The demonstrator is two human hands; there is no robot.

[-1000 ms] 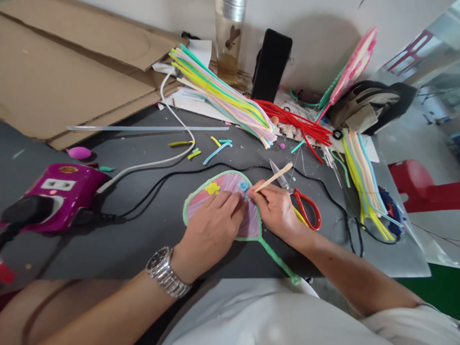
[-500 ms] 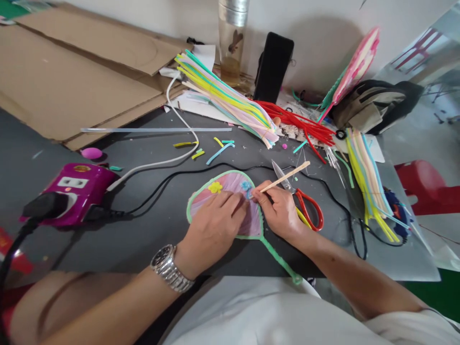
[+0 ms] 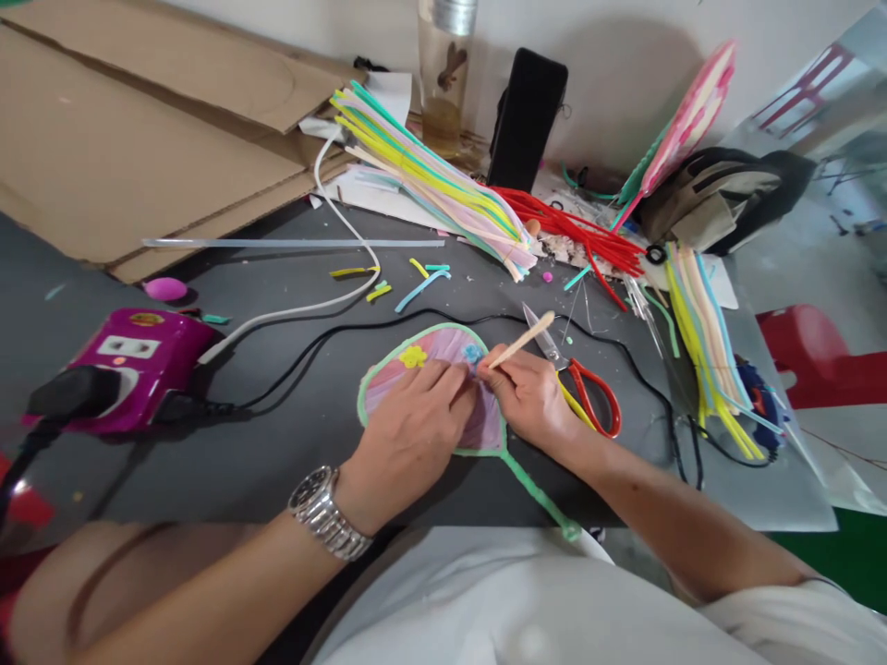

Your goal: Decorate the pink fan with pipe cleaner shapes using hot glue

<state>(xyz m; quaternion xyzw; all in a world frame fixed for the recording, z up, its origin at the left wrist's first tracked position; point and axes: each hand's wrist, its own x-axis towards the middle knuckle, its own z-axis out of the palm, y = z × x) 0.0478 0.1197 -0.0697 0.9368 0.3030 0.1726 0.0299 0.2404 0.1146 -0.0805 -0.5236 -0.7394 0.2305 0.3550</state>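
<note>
A leaf-shaped hand fan [image 3: 384, 386] lies on the table, with a pale purple and pink face, a fuzzy light green rim and a green handle [image 3: 533, 489]. It bears a yellow flower [image 3: 414, 356] and a blue flower [image 3: 473, 353]. My left hand [image 3: 422, 416], wearing a metal watch, is closed on the fan, its fingers bent together and pressing it down; their tips are partly hidden. My right hand [image 3: 530, 392] pinches a flat wooden stick [image 3: 523, 340] beside the blue flower. Its lower end is hidden in the fingers.
Red-handled scissors [image 3: 578, 379] lie right of my right hand. A black cable [image 3: 333, 334] runs behind the fan from a purple power socket [image 3: 131, 369]. Bundles of pipe cleaners [image 3: 436, 180], a phone-like black slab [image 3: 528, 120], a bottle [image 3: 445, 83] and cardboard [image 3: 173, 139] stand or lie farther back.
The wooden stick's free end has swung left and toward me, and my right hand has shifted slightly left. My left hand stays on the fan. The whole view has shifted slightly.
</note>
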